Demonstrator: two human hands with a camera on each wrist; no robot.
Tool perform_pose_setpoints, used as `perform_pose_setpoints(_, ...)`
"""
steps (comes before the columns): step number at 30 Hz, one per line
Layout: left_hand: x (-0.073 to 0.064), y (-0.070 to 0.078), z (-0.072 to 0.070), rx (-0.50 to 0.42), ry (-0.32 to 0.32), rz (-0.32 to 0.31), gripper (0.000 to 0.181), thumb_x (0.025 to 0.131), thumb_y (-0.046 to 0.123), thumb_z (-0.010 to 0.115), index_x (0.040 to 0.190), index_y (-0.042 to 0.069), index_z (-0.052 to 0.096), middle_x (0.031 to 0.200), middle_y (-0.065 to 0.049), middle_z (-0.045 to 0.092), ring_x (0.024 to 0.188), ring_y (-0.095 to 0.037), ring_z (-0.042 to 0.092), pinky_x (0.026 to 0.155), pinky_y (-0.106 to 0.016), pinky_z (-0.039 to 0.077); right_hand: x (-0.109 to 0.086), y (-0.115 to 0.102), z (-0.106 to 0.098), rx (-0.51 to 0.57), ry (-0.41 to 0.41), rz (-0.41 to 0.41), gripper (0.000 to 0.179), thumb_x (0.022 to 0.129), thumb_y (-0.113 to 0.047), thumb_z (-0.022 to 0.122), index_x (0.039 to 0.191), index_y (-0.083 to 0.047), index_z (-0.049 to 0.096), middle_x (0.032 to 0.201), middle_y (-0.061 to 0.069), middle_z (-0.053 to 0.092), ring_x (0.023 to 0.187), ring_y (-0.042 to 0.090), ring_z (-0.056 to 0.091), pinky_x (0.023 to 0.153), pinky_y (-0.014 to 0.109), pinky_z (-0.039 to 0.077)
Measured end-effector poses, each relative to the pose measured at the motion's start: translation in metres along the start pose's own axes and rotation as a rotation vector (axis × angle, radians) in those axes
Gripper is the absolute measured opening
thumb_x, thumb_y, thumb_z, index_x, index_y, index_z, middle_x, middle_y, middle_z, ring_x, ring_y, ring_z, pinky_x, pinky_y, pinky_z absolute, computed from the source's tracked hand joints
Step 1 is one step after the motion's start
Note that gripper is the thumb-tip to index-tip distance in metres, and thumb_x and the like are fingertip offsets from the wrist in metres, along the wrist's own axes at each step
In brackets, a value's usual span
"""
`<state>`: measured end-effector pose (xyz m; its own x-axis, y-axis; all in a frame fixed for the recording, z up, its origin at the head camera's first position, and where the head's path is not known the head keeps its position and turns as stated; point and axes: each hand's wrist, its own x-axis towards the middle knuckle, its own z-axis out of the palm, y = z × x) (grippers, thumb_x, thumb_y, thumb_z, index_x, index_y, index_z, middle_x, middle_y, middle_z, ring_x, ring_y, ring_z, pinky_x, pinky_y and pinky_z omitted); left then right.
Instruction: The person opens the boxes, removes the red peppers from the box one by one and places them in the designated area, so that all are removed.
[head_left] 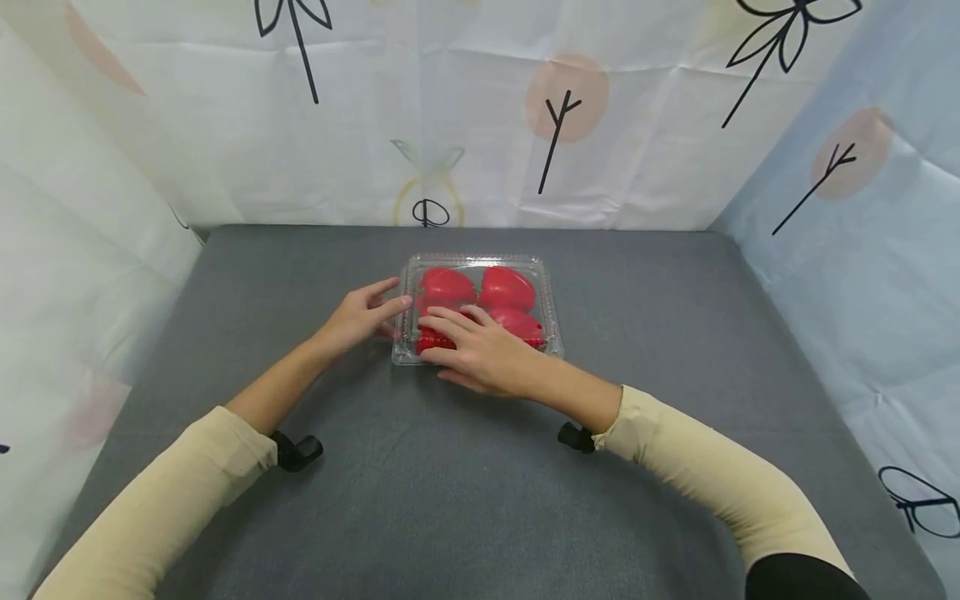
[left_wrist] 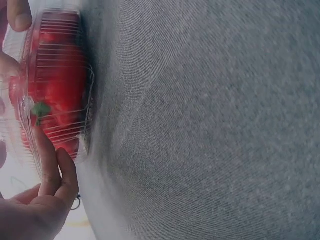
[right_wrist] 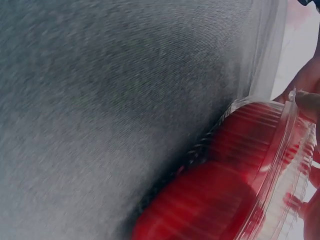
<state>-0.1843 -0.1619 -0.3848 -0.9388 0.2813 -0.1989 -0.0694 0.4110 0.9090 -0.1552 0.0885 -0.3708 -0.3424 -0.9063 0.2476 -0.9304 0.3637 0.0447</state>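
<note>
A clear plastic clamshell box [head_left: 552,317], its lid lying over the base, holds several glossy red fruits or peppers [head_left: 507,288]. A small green stem or leaf [left_wrist: 40,108] shows through its wall in the left wrist view. My left hand [head_left: 363,315] is at the box's left side, its extended fingers touching the rim. Across the front left part of the lid lies my right hand [head_left: 483,354], palm down with fingers spread and mostly straight, hiding some of the red contents. In the right wrist view, a fingertip [right_wrist: 306,102] touches the rim near the corner.
The box rests on a grey cloth-covered table [head_left: 465,492], toward its far edge. A pale curtain [head_left: 480,108] with plant drawings hangs behind and at both sides. Black straps [head_left: 298,452] are at the wrists, by the cream sleeves [head_left: 180,475].
</note>
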Motion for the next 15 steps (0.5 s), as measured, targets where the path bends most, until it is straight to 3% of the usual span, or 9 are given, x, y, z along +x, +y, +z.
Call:
perform_pose_setpoints(4, 0.0, 0.0, 0.001, -0.024, 0.003, -0.024, 0.072, 0.101, 0.039, 0.058, 0.157, 0.007, 0.026, 0.113, -0.022, 0.059, 0.075, -0.016, 0.069, 0.094, -0.046, 0.052, 0.004, -0.002, 0.001, 0.015, 0.02, 0.005, 0.036, 0.087, -0.027, 0.077, 0.12, -0.016, 0.069, 0.142, 0.013, 0.052, 0.137, 0.03, 0.04, 0.105, 0.052, 0.04)
perform_pose_setpoints(8, -0.001, 0.0, 0.001, -0.072, -0.013, -0.049, 0.074, 0.1, 0.041, 0.058, 0.158, 0.011, 0.024, 0.123, -0.024, 0.058, 0.078, -0.017, 0.07, 0.098, -0.05, 0.048, 0.007, -0.004, 0.003, 0.024, 0.046, 0.006, 0.034, 0.085, -0.026, 0.079, 0.116, -0.013, 0.071, 0.139, 0.014, 0.054, 0.134, 0.029, 0.043, 0.105, 0.05, 0.04)
perform_pose_setpoints(12, -0.002, -0.004, -0.003, -0.18, -0.055, -0.089, 0.073, 0.1, 0.043, 0.056, 0.16, 0.017, 0.022, 0.131, -0.023, 0.055, 0.08, -0.016, 0.069, 0.102, -0.053, 0.044, 0.01, -0.005, 0.004, 0.041, 0.081, 0.011, 0.033, 0.084, -0.025, 0.08, 0.112, -0.012, 0.072, 0.137, 0.015, 0.056, 0.132, 0.028, 0.046, 0.106, 0.046, 0.04)
perform_pose_setpoints(15, -0.004, -0.008, -0.007, -0.275, -0.101, -0.111, 0.067, 0.103, 0.038, 0.051, 0.16, 0.021, 0.02, 0.124, -0.017, 0.056, 0.081, -0.015, 0.069, 0.102, -0.05, 0.044, 0.011, -0.006, 0.007, 0.049, 0.115, 0.017, 0.03, 0.082, -0.025, 0.082, 0.108, -0.012, 0.073, 0.134, 0.014, 0.057, 0.129, 0.028, 0.047, 0.105, 0.044, 0.041)
